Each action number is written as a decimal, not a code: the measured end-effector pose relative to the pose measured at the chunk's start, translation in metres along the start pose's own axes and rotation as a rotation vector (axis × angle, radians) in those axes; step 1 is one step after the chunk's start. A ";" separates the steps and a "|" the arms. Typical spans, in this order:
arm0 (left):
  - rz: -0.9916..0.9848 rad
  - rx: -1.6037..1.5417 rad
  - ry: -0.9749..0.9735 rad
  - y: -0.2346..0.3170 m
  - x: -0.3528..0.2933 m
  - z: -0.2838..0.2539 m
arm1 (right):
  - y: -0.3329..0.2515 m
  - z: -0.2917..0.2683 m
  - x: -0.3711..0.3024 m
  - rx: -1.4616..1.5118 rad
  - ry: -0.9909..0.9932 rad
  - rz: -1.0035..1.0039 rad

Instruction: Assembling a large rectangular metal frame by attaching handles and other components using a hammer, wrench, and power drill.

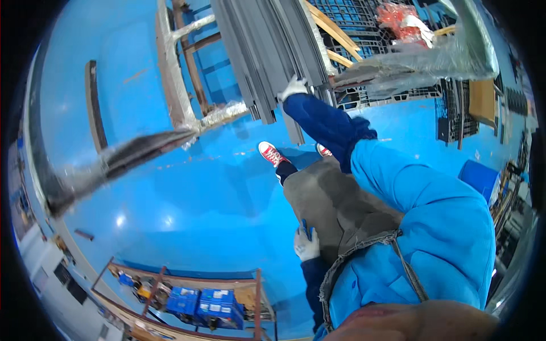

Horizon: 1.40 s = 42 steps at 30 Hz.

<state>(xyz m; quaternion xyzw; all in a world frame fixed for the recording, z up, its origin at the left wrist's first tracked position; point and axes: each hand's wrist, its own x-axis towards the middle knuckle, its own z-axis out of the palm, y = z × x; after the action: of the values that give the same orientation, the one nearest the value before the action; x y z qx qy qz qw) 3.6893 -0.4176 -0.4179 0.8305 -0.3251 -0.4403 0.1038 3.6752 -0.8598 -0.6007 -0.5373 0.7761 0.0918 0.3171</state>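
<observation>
My right hand (293, 88), in a white glove, reaches out on a dark blue sleeve and grips the near end of a long grey strip in a stack of grey metal strips (259, 51) that slants up to the top edge. My left hand (307, 245), also in a white glove, rests against my grey apron (335, 204) and is closed on a small blue pen-like object (307, 230). My red shoes (272, 153) stand on the blue floor just below the stack's end. I am wearing a bright blue jacket (432, 216).
A wooden frame wrapped in plastic film (176, 74) stands left of the stack. Black plastic pallets (369, 34) and loose film (421, 62) lie at the top right. A shelf with blue crates (210, 304) is at the bottom, and a blue bin (480, 177) at the right.
</observation>
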 end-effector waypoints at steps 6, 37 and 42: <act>0.140 -0.630 -0.048 0.028 0.194 -0.068 | 0.039 -0.016 -0.071 0.237 0.042 -0.152; 0.263 -0.446 -1.365 0.117 0.075 -0.056 | 0.342 -0.058 -0.555 0.909 -0.562 0.211; 0.351 0.151 -1.458 0.171 0.009 -0.066 | 0.350 -0.032 -0.578 0.920 -0.266 0.294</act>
<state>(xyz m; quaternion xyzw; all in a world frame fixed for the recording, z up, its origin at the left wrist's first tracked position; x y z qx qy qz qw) 3.6686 -0.5622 -0.3065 0.2693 -0.4681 -0.8321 -0.1263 3.4786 -0.2850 -0.3039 -0.2103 0.7566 -0.1487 0.6010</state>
